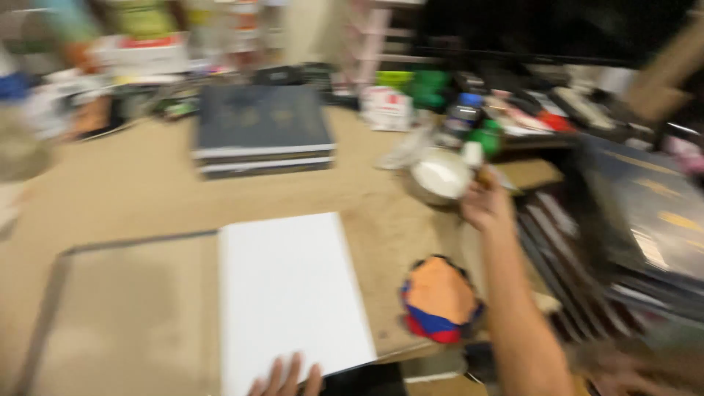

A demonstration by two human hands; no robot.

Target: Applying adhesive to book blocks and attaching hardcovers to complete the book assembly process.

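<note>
The head view is blurred by motion. My right hand (484,205) reaches forward over the tan table (147,191) and closes on a round white container (440,176) at the table's right side; the exact grip is hard to make out. My left hand (286,378) rests with fingers spread on the near edge of a white rectangular sheet (290,293). That sheet lies on a larger flat tan board with a dark edge (125,315). An orange, blue and red rounded object (440,301) sits just left of my right forearm.
Two stacked dark books (262,128) lie at the table's middle back. Another pile of dark books (631,235) stands at the right. Cluttered boxes, green bottles (429,86) and small items line the back edge. A clear bottle (18,125) stands far left.
</note>
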